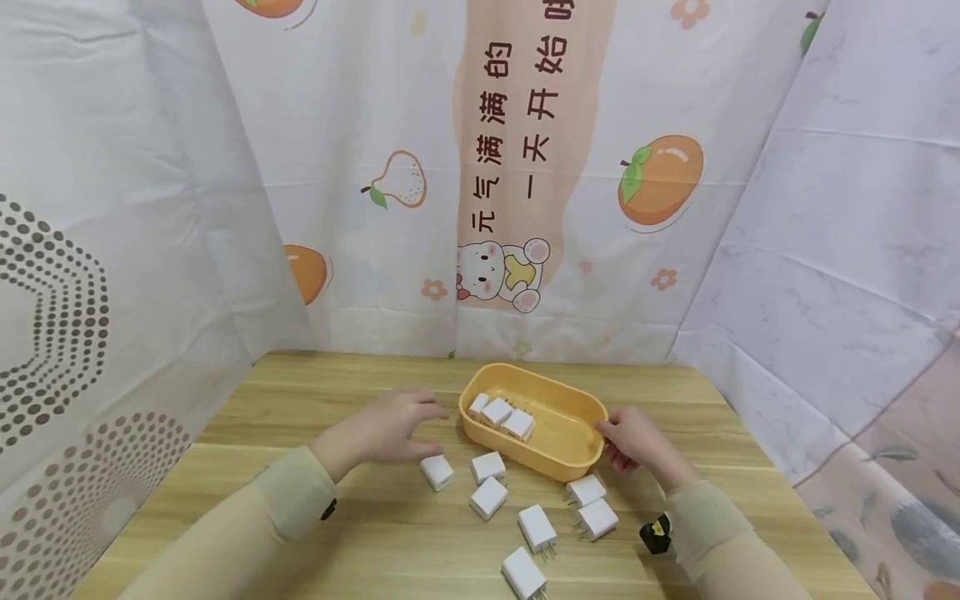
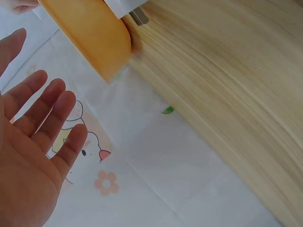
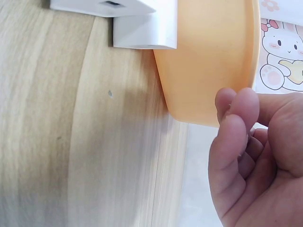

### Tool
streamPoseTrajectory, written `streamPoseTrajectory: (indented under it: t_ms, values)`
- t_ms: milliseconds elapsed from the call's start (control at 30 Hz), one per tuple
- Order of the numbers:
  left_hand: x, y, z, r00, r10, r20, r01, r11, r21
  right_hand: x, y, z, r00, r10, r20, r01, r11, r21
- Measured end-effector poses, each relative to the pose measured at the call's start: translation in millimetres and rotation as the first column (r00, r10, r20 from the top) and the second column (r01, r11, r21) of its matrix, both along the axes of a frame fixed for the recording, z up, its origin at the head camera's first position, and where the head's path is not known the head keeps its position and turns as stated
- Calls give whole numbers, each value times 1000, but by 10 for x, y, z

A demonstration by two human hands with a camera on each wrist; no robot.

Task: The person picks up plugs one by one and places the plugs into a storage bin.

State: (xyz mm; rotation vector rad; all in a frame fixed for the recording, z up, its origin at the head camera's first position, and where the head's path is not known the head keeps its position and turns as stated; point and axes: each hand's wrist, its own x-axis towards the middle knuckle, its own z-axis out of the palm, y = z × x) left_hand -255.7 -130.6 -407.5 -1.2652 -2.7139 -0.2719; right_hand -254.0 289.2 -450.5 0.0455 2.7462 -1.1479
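Observation:
A yellow plastic basket (image 1: 570,425) stands on the wooden table with three white plug chargers (image 1: 517,424) at its left end. My right hand (image 1: 636,440) pinches the basket's right end, thumb over the rim and the other fingers curled outside. In the right wrist view, the thumb and index fingertips meet at the rim. My left hand (image 1: 390,427) hovers left of the basket with fingers spread and nothing in them. Its thumb is close to a white charger (image 1: 437,472) on the table. In the left wrist view, the palm and loosely extended fingers (image 2: 61,113) show.
Several more white chargers lie in front of the basket, among them a pair (image 1: 489,497) near its left end, another pair (image 1: 597,518) by its right end, and one (image 1: 523,573) at the near side. Patterned curtains (image 1: 375,250) hang behind the table (image 1: 315,383) and at both sides.

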Motion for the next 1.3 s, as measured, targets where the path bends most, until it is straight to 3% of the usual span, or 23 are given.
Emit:
streamPoseTrajectory:
  t_ms: [267, 700, 967, 1300]
  values:
    - [-8, 41, 8, 999, 13, 38, -11, 999, -47, 22, -6, -3, 1000, -15, -1, 15, 1000, 5]
    - [14, 99, -6, 999, -40, 37, 43, 997, -70, 25, -13, 9, 1000, -17, -7, 17, 1000, 9]
    - [19, 104, -104, 991, -44, 127, 58, 992, -110, 24, -9, 10, 1000, -17, -9, 17, 1000, 17]
    - [39, 151, -269, 985, -62, 158, 81, 990, -113, 25, -11, 21, 1000, -19, -6, 19, 1000, 13]
